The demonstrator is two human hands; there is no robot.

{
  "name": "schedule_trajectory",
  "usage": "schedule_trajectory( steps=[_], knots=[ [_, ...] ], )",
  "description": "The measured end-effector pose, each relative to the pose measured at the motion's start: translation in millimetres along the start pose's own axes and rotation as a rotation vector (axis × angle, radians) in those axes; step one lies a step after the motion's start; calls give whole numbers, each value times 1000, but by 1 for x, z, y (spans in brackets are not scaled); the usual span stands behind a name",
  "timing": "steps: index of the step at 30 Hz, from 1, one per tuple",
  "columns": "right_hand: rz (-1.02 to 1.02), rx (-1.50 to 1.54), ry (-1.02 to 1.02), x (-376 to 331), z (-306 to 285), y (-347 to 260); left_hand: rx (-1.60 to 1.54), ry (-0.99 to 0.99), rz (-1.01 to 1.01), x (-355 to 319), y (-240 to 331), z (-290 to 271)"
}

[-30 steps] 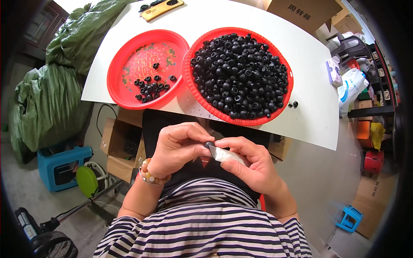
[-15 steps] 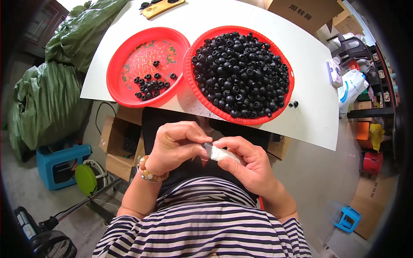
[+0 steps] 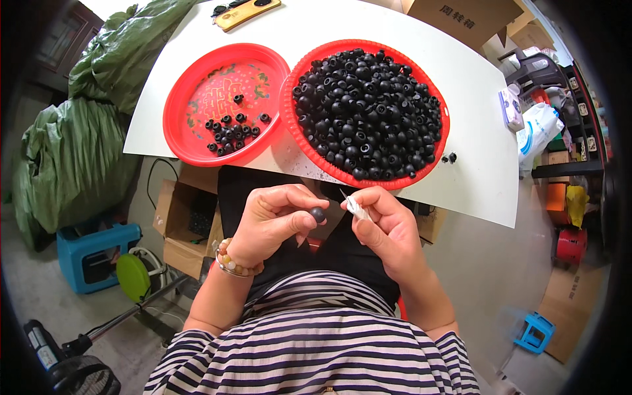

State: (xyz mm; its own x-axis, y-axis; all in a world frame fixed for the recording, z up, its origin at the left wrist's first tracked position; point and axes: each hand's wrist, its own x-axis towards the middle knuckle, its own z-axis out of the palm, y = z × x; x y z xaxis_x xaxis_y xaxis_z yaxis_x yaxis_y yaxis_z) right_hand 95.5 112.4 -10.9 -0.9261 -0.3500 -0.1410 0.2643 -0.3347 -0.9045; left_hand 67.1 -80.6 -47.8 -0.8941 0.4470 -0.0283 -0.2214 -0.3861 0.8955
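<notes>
Between the thumb and fingers of my left hand [image 3: 280, 217] is a small round black plastic piece [image 3: 318, 214]. My right hand [image 3: 387, 227] grips a small tool wrapped in white [image 3: 356, 209], with a thin pointed tip sticking out toward my left hand. A gap separates the tool from the black piece. Beyond my hands, a red basin [image 3: 446, 135] is heaped with similar black pieces, many with a round hole. Left of it, a shallower red basin [image 3: 181, 85] with a printed bottom holds several black pieces [image 3: 228, 133].
Both basins stand on a white table [image 3: 484, 178], where two stray black pieces [image 3: 449, 158] lie to the right. An open cardboard box [image 3: 181, 224] sits below the table's left edge. Green sacks [image 3: 69, 164] and a blue stool [image 3: 92, 257] stand at left. A cardboard carton [image 3: 464, 20] is far right.
My hands have moved apart. The wrapped tool has come away from the black piece and now tilts upward, its thin tip showing. The black piece stays in my left hand.
</notes>
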Motion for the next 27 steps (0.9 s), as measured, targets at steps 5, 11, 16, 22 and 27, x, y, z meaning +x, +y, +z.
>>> schedule_trajectory(
  steps=[5, 11, 16, 22, 27],
  knots=[
    [22, -72, 35, 7, 3, 11, -83, -36, -50, 0, 3, 2],
    [114, -39, 24, 15, 7, 10, -36, -35, -5, -2, -1, 2],
    [152, 37, 64, 16, 11, 4, -28, 25, -23, -2, -2, 3],
    [168, 98, 90, 15, 13, 3, 88, 40, -50, -2, 5, 6],
    [167, 90, 95, 15, 10, 8, 152, 50, -22, -3, 7, 12]
  ],
)
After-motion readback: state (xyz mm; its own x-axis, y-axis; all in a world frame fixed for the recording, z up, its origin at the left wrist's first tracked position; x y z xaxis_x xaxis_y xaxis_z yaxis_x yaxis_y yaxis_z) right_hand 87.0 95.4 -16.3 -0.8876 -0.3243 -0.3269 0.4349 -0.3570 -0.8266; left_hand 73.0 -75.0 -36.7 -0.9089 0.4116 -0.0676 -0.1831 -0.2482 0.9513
